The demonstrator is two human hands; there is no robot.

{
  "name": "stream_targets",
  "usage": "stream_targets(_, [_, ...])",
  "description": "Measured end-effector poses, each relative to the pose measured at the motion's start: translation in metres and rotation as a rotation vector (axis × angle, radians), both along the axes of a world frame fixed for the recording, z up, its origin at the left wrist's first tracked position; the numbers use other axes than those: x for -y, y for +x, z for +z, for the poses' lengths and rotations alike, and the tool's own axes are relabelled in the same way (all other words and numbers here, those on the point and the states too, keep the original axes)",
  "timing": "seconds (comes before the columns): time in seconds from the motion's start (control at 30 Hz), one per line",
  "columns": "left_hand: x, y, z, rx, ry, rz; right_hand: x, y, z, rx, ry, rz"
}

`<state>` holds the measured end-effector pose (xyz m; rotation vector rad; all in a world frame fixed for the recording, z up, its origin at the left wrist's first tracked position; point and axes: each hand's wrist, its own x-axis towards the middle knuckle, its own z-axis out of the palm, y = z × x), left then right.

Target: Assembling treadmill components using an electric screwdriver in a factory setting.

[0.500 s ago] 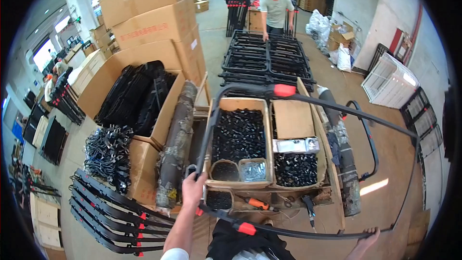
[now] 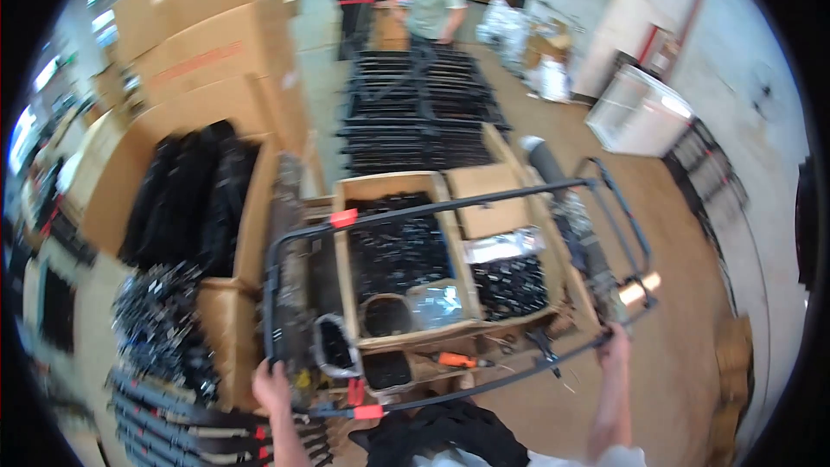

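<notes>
A large black tubular frame (image 2: 467, 202) with rounded corners and red pieces spans the space before me, its near side low over my lap. At its left end my left hand (image 2: 273, 385) is closed round the tube near the corner. My right hand (image 2: 616, 346) grips the near right part of the same frame. Through the frame's opening show a carton of small black parts (image 2: 402, 246), a bag of clear small pieces (image 2: 437, 304), and a second carton of black clips (image 2: 510, 285). Motion blurs the details.
An orange-handled tool (image 2: 456, 360) and a dark power tool (image 2: 542, 346) lie on the bench's near edge. Left stand a big carton of black parts (image 2: 194, 199) and stacked black bars (image 2: 164, 419). Beyond the bench, a person (image 2: 430, 2) stands behind piled black frames (image 2: 419, 112).
The frame has swung left and flattened over the bench. My left hand has moved left and down, my right hand left and up. The whole view has shifted; the far person looks nearer.
</notes>
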<state>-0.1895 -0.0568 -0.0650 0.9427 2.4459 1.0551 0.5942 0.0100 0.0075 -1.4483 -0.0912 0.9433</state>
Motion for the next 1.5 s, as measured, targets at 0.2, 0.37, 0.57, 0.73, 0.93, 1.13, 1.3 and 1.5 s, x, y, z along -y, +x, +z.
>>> stream_targets(0.2, [0.024, -0.004, -0.029, -0.413, -0.16, -0.03, 0.023, 0.012, -0.084, -0.227, -0.048, 0.248])
stream_targets(0.37, [0.021, -0.005, -0.016, -0.446, -0.199, -0.032, 0.038, 0.028, -0.11, -0.045, -0.113, 0.543])
stream_targets(0.57, [0.003, 0.032, 0.03, -0.182, -0.357, -0.071, -0.003, 0.018, -0.203, 1.372, -0.723, 1.031])
stream_targets(0.73, [-0.009, 0.039, 0.007, -0.514, -0.262, 0.002, -0.031, -0.005, -0.233, 1.269, -0.808, 1.224])
stream_targets(0.93, [-0.126, 0.209, 0.042, -0.067, 0.17, -0.338, -0.008, 0.017, -0.204, 1.109, -0.65, 1.109])
stream_targets(1.13, [-0.213, 0.418, 0.049, 0.458, 0.236, -0.711, 0.097, 0.04, -0.085, 1.084, -0.673, 1.057])
stream_targets(1.3, [-0.224, 0.604, 0.08, 0.711, 0.118, -1.264, 0.121, 0.087, 0.035, 0.889, -0.716, 0.954])
stream_targets(1.5, [-0.199, 0.782, 0.15, 1.089, 0.006, -1.826, 0.066, 0.13, 0.161, 1.158, -0.687, 0.828])
